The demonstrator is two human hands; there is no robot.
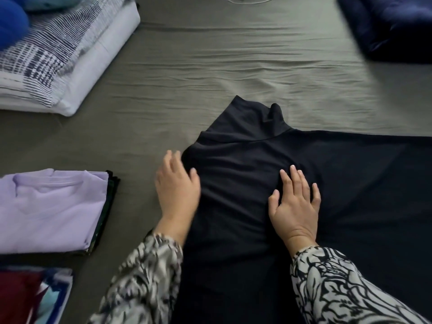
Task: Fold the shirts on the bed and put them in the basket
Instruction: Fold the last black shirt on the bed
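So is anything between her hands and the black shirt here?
No. The right hand lies flat on the black shirt, and the left hand is at its left edge. Nothing visible lies between them.

both hands [177,190] [295,202] flat, fingers spread

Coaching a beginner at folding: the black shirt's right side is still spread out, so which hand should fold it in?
Probably the right hand: it lies flat on the black shirt, nearest the unfolded side; the left hand is at the opposite edge.
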